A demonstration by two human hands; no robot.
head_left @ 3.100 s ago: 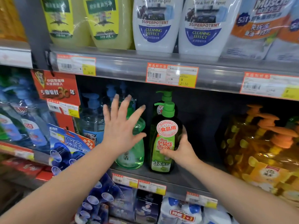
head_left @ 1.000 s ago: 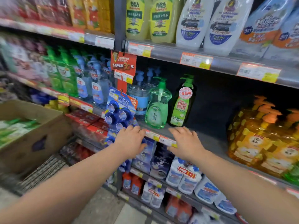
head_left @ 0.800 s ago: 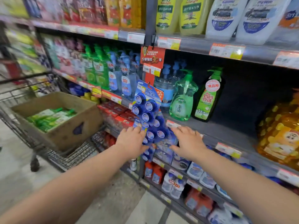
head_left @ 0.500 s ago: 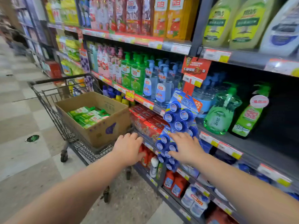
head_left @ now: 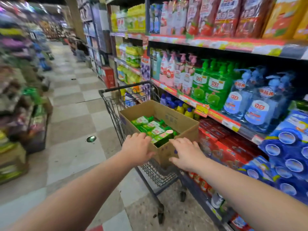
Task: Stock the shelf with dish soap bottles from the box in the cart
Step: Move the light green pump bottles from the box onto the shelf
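Observation:
A cardboard box [head_left: 180, 121] sits in a wire shopping cart [head_left: 116, 104] beside the shelving. Several green dish soap bottles [head_left: 152, 129] lie flat inside it. My left hand [head_left: 137, 147] hovers at the box's near rim, fingers relaxed and spread, holding nothing. My right hand [head_left: 186, 153] is beside it over the box's near corner, fingers also spread and empty. Whether either hand touches the cardboard is unclear. The shelf [head_left: 221, 116] on the right carries rows of pump bottles.
Blue hanging packs [head_left: 286, 147] jut out from the shelf edge at right. Red boxes [head_left: 221, 142] fill the lower shelf behind the cart. The tiled aisle floor [head_left: 73, 130] runs leftward, with stacked goods [head_left: 18, 114] along the left side.
The view swung left from the shelf to the cart. Both hands left the green bottle on the shelf, came down, and now reach the box's near rim, empty.

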